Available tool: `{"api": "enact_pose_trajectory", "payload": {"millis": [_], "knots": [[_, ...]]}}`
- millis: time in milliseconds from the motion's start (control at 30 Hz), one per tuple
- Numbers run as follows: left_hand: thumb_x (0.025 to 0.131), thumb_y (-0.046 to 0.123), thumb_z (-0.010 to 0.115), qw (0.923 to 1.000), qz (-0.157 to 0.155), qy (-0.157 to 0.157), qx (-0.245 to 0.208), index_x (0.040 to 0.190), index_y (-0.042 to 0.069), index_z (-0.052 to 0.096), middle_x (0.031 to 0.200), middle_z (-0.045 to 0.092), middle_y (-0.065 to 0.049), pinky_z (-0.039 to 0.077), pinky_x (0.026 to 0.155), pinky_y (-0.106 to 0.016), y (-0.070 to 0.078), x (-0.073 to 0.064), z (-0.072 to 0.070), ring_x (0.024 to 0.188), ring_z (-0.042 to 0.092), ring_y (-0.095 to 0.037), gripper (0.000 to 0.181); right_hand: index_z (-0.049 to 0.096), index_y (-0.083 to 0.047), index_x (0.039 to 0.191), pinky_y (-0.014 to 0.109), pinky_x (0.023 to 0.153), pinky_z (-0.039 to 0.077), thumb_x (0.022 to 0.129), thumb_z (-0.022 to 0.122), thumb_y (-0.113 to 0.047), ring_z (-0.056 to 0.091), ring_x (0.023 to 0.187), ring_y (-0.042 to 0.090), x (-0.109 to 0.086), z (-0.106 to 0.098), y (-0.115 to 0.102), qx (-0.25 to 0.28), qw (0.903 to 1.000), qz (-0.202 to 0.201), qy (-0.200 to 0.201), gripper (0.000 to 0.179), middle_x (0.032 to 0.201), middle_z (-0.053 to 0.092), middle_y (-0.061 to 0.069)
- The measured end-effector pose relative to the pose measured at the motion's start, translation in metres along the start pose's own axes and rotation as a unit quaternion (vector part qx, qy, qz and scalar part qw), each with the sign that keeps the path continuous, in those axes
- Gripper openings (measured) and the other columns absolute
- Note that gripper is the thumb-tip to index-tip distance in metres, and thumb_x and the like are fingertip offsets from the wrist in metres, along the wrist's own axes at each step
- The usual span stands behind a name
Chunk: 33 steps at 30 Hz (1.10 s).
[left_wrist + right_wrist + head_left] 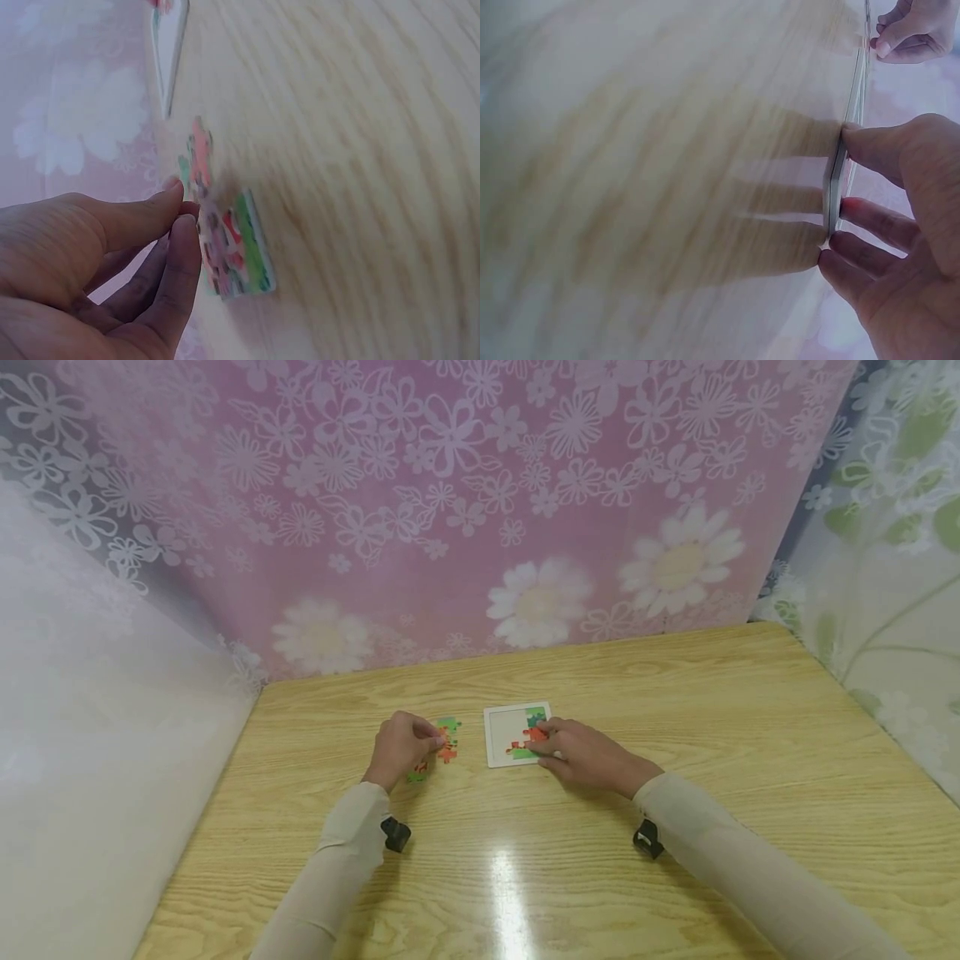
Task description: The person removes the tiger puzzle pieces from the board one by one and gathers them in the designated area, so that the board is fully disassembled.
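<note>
A square white puzzle tray (504, 765) lies on the table, with green and red jigsaw pieces (535, 717) fitted along its right and near sides. My right hand (588, 758) grips its near right corner; in the right wrist view the thumb (870, 146) is at the tray's edge and the other fingers bend round the corner. Left of the tray, my left hand (401, 747) brings thumb and fingertips together over loose pieces (447, 752). In the left wrist view those pieces (251, 240) lie just behind the fingertips; I cannot tell whether one is pinched.
More green and red pieces (416, 773) lie beneath the left hand's near side. The wooden table (675, 693) meets a pink flowered curtain (420, 568) at its back edge. Pale curtains hang at both sides. Black camera mounts (396, 834) sit at both wrists.
</note>
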<state>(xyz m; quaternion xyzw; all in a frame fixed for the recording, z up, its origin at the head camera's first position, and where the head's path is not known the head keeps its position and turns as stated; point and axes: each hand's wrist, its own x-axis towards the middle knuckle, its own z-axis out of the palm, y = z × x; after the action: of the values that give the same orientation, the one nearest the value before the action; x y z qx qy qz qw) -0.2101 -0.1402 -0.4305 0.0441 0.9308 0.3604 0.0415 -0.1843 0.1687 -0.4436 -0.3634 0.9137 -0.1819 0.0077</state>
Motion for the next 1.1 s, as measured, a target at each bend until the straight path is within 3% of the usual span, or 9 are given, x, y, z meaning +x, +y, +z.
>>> {"api": "enact_pose_trajectory", "payload": {"millis": [233, 467, 700, 1100], "knots": [[0.089, 0.015, 0.080, 0.9994, 0.028, -0.006, 0.021, 0.091, 0.004, 0.080, 0.088, 0.075, -0.006, 0.058, 0.075, -0.039, 0.018, 0.003, 0.007, 0.079, 0.070, -0.020, 0.011, 0.073, -0.003, 0.123, 0.053, 0.105, 0.045, 0.096, 0.072, -0.018, 0.051, 0.133, 0.040, 0.001, 0.002, 0.004, -0.004, 1.0000, 0.001, 0.001, 0.031, 0.134, 0.062, 0.022], [0.092, 0.010, 0.076, 0.9979, 0.049, -0.043, -0.005, 0.098, 0.002, 0.079, 0.091, 0.075, -0.008, 0.058, 0.071, -0.037, 0.042, 0.002, 0.021, 0.076, 0.069, -0.020, 0.010, 0.071, -0.001, 0.125, 0.054, 0.106, 0.044, 0.096, 0.073, -0.022, 0.049, 0.134, 0.041, 0.002, -0.001, 0.005, 0.004, 0.9997, 0.022, -0.004, 0.036, 0.139, 0.057, 0.024], [0.092, 0.009, 0.076, 0.9933, 0.090, -0.073, -0.002, 0.101, 0.002, 0.079, 0.099, 0.075, -0.009, 0.057, 0.078, -0.038, 0.058, 0.002, 0.036, 0.090, 0.069, -0.023, 0.011, 0.067, 0.001, 0.130, 0.053, 0.104, 0.045, 0.098, 0.070, -0.023, 0.051, 0.132, 0.039, -0.001, -0.006, 0.009, 0.014, 0.9993, 0.036, -0.004, 0.040, 0.141, 0.056, 0.024], [0.093, 0.010, 0.076, 0.9883, 0.095, -0.119, 0.013, 0.104, 0.003, 0.079, 0.097, 0.074, -0.005, 0.056, 0.074, -0.033, 0.071, 0.004, 0.056, 0.085, 0.067, -0.017, 0.013, 0.071, 0.001, 0.124, 0.051, 0.097, 0.052, 0.098, 0.070, -0.021, 0.057, 0.125, 0.040, -0.006, -0.003, 0.009, 0.028, 0.9992, 0.028, -0.002, 0.034, 0.137, 0.058, 0.025]]}}
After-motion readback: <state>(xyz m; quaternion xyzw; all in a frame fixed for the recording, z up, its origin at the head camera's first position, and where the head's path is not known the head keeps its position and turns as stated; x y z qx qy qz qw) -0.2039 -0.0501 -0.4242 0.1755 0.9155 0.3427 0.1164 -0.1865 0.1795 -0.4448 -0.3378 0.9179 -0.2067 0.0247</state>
